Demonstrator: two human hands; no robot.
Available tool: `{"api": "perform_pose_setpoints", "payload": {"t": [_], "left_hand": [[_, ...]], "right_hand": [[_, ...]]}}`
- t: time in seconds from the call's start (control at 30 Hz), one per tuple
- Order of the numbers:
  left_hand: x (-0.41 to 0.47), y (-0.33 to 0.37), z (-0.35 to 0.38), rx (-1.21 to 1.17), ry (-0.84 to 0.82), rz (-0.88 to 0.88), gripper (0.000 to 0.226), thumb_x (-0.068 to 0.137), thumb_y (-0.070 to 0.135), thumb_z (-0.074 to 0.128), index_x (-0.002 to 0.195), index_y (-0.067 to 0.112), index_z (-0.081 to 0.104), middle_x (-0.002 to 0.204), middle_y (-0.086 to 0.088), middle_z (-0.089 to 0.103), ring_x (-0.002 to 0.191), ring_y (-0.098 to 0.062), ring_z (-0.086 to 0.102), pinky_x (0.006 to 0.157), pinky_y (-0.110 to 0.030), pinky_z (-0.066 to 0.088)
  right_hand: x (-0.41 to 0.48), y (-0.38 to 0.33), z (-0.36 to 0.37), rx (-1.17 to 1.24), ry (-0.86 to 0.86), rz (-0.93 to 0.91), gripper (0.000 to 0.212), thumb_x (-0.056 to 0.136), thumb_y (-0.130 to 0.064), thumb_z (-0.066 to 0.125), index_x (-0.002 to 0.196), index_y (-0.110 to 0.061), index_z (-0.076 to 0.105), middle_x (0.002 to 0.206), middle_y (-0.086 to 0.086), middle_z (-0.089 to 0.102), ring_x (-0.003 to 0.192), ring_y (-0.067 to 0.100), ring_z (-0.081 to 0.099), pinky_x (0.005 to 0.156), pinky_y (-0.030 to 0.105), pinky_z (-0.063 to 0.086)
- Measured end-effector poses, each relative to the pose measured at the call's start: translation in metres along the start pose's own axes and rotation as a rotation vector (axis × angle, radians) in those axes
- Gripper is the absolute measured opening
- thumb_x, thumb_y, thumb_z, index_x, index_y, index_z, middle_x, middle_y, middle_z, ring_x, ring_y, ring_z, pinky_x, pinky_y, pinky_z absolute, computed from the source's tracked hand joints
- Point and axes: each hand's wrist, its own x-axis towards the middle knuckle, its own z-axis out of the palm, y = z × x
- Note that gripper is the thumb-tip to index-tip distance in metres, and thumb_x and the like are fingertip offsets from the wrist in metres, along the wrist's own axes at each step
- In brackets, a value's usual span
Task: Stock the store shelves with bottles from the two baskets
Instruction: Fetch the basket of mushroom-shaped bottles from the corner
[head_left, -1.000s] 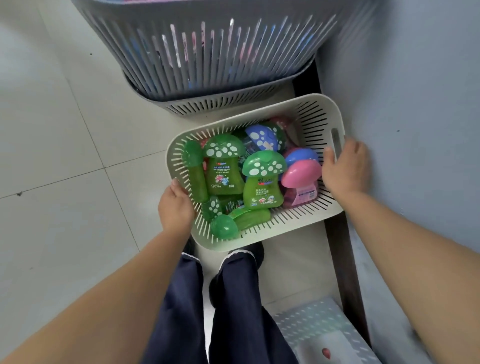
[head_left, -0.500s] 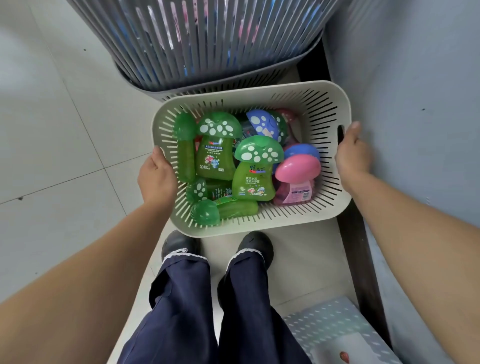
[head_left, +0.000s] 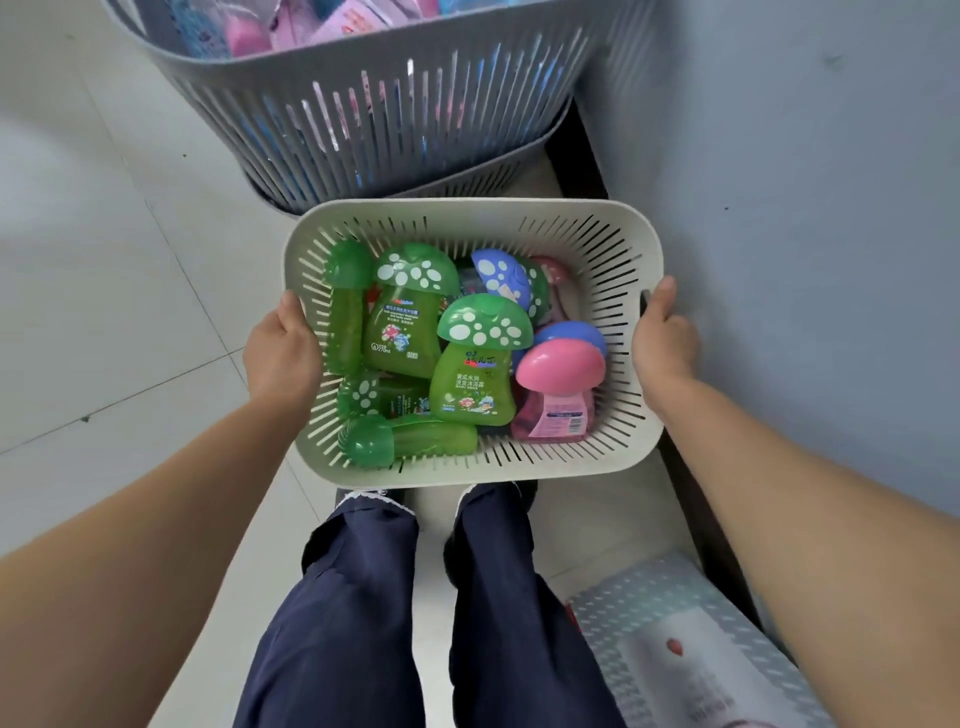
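Cream basket (head_left: 467, 213) between left hand (head_left: 283, 358) and right hand (head_left: 662, 348): matt plastic. Green bottles (head_left: 470, 384) inside: glossy, translucent plastic. Pink cap (head_left: 558, 366) near right hand: smooth, shiny. Grey basket (head_left: 415, 119) beyond hands: matt plastic. Floor (head_left: 104, 260) left of left hand: smooth tile, faint sheen. Trousers (head_left: 353, 597): navy cloth.

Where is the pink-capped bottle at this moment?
In the head view, the pink-capped bottle sits in the right part of the white basket, near the right hand. It is just right of a green mushroom-capped bottle, with a blue cap just behind it.
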Motion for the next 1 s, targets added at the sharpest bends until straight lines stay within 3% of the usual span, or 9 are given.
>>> {"api": "perform_pose_setpoints", "payload": {"t": [0.33,0.53,0.77,1.0], "left_hand": [[-0.086,0.078,-0.096,0.155,-0.079,0.271,0.055,0.102,0.042,0.021,0.076,0.004,0.05,0.069,-0.005,0.05,0.074,-0.026,0.049,0.068,-0.035,0.034],[-0.135,0.122,-0.156,0.2,-0.142,0.421,0.057,0.101,0.045,0.022,0.087,0.002,0.057,0.087,-0.014,0.058,0.084,-0.03,0.053,0.076,-0.037,0.039],[-0.196,0.146,-0.22,0.206,-0.219,0.547,0.058,0.101,0.046,0.023,0.085,0.002,0.058,0.086,-0.015,0.06,0.083,-0.03,0.055,0.08,-0.041,0.044],[-0.249,0.144,-0.291,0.235,-0.343,0.627,0.056,0.098,0.052,0.027,0.083,0.005,0.055,0.075,-0.01,0.053,0.071,-0.026,0.051,0.068,-0.037,0.042]], "right_hand": [[-0.133,0.006,-0.108,0.072,0.107,0.082,0.069,0.101,-0.049,0.015,0.123,0.0,0.059,0.126,0.027,0.057,0.12,0.04,0.05,0.101,0.042,0.037],[-0.229,0.02,-0.167,0.174,0.229,0.131,0.068,0.102,-0.046,0.014,0.125,0.0,0.059,0.128,0.027,0.056,0.121,0.04,0.049,0.1,0.042,0.037],[-0.336,0.038,-0.211,0.271,0.349,0.177,0.07,0.102,-0.045,0.013,0.121,0.004,0.059,0.126,0.028,0.056,0.12,0.041,0.05,0.098,0.044,0.038],[-0.46,0.079,-0.223,0.417,0.417,0.308,0.077,0.101,-0.05,0.011,0.116,0.008,0.059,0.123,0.028,0.057,0.117,0.041,0.052,0.097,0.044,0.039]]}}
